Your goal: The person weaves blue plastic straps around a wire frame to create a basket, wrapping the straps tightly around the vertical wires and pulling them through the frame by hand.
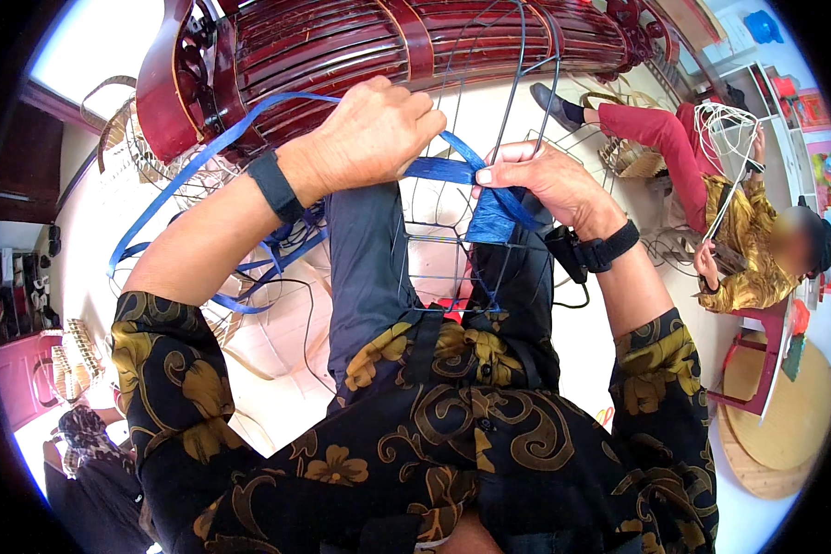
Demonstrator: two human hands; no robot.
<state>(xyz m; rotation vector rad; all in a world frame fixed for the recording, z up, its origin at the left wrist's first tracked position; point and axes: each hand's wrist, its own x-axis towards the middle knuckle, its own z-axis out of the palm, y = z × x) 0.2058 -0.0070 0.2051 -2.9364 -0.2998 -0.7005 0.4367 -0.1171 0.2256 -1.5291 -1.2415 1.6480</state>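
White floor lies beneath a wire frame [475, 198] on the person's lap. Both the left hand [379, 134] and right hand [540, 180] close around blue ribbon [452, 169] at that frame. Colourful boxes [808, 111] stand far right of it.

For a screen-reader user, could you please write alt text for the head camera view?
Seen from above, a person's left hand and right hand pull a blue strip taut across a wire frame resting on their lap. Another person sits at right holding a white wire frame.
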